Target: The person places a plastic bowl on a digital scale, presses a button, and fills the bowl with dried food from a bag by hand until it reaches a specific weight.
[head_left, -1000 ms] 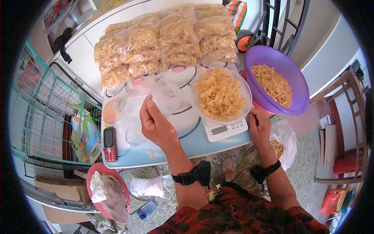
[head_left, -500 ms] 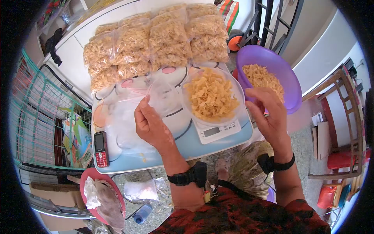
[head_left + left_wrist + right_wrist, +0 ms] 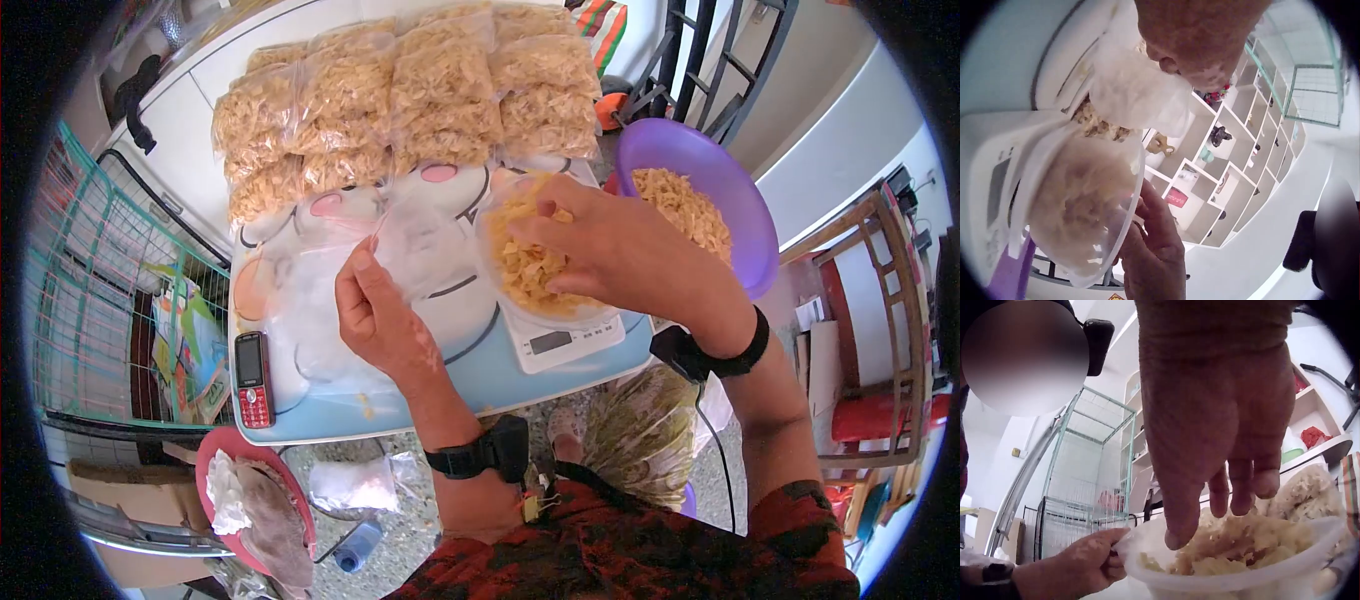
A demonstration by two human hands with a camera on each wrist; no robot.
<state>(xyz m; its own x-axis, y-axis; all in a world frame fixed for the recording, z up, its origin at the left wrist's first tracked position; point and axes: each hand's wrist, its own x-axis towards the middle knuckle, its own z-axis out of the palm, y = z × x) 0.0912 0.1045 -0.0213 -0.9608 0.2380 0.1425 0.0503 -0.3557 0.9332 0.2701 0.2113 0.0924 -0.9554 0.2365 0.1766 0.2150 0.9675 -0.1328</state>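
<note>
My left hand (image 3: 378, 325) pinches the edge of a clear plastic bag (image 3: 425, 245) between thumb and forefinger, to the left of the bowl. A translucent plastic bowl (image 3: 1229, 584), heaped with pale yellow dried flakes (image 3: 528, 270), stands on a white kitchen scale (image 3: 570, 345). Over the bowl is my right hand (image 3: 645, 250), its fingers stretched down toward the flakes, thumb apart from them. In the right wrist view the fingertips (image 3: 1242, 505) come right at the top of the heap. Part of the bowl is hidden under this hand in the head view.
Stacked clear bags of flakes (image 3: 350, 100) line the back of the table. A purple basin (image 3: 755, 225) holding more flakes stands at the right. A red phone (image 3: 254, 380) lies at the table's left front corner. A wire cage (image 3: 110, 290) stands left.
My right hand has lifted from the bowl's right side and swung left over the flakes. My left hand keeps its pinch on the plastic bag, nearly in place.
</note>
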